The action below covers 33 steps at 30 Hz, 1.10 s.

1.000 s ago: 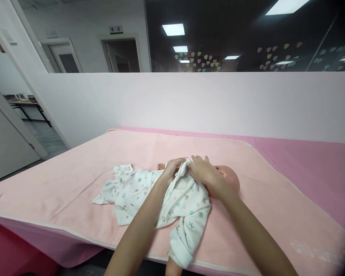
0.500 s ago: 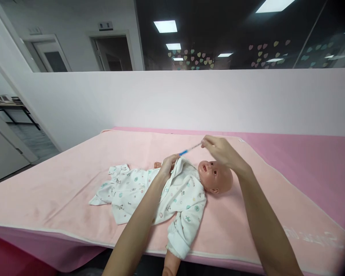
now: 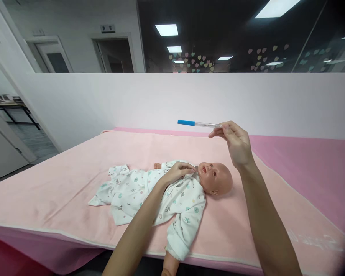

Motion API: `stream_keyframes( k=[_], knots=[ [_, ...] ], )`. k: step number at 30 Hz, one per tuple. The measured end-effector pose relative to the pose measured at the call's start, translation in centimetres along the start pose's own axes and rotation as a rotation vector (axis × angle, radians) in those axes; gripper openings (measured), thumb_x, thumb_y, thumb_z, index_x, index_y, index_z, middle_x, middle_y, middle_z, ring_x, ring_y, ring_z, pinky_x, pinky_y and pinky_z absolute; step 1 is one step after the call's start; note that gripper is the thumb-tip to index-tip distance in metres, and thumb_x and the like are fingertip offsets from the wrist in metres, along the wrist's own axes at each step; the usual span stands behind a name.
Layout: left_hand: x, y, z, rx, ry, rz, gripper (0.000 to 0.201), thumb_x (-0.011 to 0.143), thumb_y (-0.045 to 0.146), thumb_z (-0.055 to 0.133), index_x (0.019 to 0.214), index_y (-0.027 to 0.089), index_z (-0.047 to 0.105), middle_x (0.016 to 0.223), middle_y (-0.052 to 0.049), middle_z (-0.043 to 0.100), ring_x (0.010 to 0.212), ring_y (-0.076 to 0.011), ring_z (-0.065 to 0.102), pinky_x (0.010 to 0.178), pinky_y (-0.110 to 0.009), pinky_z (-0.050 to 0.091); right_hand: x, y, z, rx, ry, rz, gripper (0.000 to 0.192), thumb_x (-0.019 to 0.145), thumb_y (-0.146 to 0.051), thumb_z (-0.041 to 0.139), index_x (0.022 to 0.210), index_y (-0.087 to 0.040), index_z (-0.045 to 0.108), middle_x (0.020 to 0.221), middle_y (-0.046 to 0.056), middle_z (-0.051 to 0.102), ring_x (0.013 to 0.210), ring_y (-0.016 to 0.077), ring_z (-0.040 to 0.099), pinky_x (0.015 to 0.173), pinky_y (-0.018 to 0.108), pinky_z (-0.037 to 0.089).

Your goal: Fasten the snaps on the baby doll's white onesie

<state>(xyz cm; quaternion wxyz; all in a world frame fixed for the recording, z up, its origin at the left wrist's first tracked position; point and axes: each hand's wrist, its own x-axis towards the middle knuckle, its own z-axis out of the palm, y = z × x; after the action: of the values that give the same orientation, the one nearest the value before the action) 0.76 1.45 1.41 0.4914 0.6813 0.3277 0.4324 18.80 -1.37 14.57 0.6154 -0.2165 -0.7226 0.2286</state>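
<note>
Your right hand (image 3: 237,142) pinches a slim clear rod (image 3: 204,124) between thumb and fingers at its plain end, seemingly so the blue end extends unobstructed, nearly level and raised well above the bedding. Your left hand (image 3: 179,172) rests on the doll (image 3: 218,178), fingers curved near the collar of its printed outfit (image 3: 126,195), perhaps to steady it; whether they grip cloth cannot be told. The doll lies on its back across a pink blanket (image 3: 74,165), presumably for cushioning, before a white wall (image 3: 247,96)
</note>
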Motion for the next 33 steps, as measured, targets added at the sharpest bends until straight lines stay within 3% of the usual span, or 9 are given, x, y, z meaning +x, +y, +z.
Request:
stream_keyframes(
  k=[9, 20, 27, 30, 33],
  knots=[
    [0.0, 0.1, 0.1, -0.019, 0.038, -0.009, 0.029, 0.069, 0.031, 0.063, 0.086, 0.009, 0.070, 0.049, 0.001, 0.051, 0.041, -0.0033, 0.028, 0.042, -0.020, 0.023, 0.0, 0.0, 0.2, -0.018, -0.003, -0.026, 0.026, 0.087, -0.042, 0.044, 0.084, -0.019, 0.056, 0.074, 0.000, 0.061, 0.072, 0.0137, 0.062, 0.079, 0.035, 0.047],
    [0.1, -0.3, -0.1, -0.038, 0.019, 0.006, 0.030, 0.068, 0.034, 0.066, 0.087, 0.011, 0.068, 0.064, -0.001, 0.058, 0.048, -0.0048, 0.039, 0.043, -0.018, 0.028, 0.0, 0.0, 0.3, -0.038, -0.018, -0.033, 0.026, 0.088, -0.041, 0.042, 0.085, -0.019, 0.055, 0.073, -0.001, 0.060, 0.072, 0.0129, 0.062, 0.080, 0.036, 0.047],
    [0.2, -0.5, 0.0, -0.032, 0.032, 0.005, 0.032, 0.067, 0.038, 0.066, 0.084, 0.010, 0.069, 0.058, 0.000, 0.054, 0.047, -0.0048, 0.038, 0.043, -0.018, 0.027, -0.1, 0.0, 0.3, -0.060, -0.011, -0.030, 0.026, 0.088, -0.041, 0.042, 0.086, -0.020, 0.056, 0.071, -0.001, 0.060, 0.071, 0.0132, 0.062, 0.080, 0.036, 0.047],
    [0.3, -0.6, 0.0, -0.036, 0.066, -0.001, 0.035, 0.067, 0.041, 0.065, 0.082, 0.010, 0.069, 0.054, 0.001, 0.052, 0.045, -0.0045, 0.036, 0.042, -0.019, 0.026, -0.1, -0.3, 0.5, -0.061, -0.022, -0.033, 0.025, 0.087, -0.040, 0.043, 0.087, -0.020, 0.057, 0.073, -0.001, 0.061, 0.072, 0.0133, 0.061, 0.081, 0.036, 0.046],
    [0.5, -1.0, 0.0, -0.075, 0.174, 0.002, 0.037, 0.068, 0.045, 0.063, 0.077, 0.009, 0.069, 0.048, 0.003, 0.046, 0.043, -0.0044, 0.033, 0.041, -0.019, 0.023, -0.6, -0.8, 0.6, -0.065, -0.040, -0.024, 0.025, 0.086, -0.039, 0.044, 0.083, -0.019, 0.059, 0.074, 0.000, 0.061, 0.071, 0.0134, 0.060, 0.076, 0.033, 0.047]
  ],
)
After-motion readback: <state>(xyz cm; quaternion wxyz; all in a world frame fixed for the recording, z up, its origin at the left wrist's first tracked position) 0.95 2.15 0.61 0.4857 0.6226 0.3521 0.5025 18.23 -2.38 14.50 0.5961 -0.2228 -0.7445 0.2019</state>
